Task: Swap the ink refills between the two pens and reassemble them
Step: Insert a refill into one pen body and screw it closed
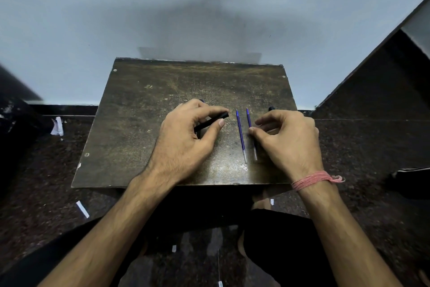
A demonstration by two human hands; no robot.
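Both thin blue ink refills point(241, 136) were out, lying mid-frame on the scuffed brown surface point(139, 112); left hand point(186, 137) gripped a black pen barrel point(210, 122), right hand point(288, 137) fingers point(252, 130) pinched the right-hand refill point(248, 116), so I'd guess insertion came next, needing careful lining-up.

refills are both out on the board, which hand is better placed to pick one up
Right. The right hand already has fingertips on the right refill, while the left hand is busy holding a black pen barrel.
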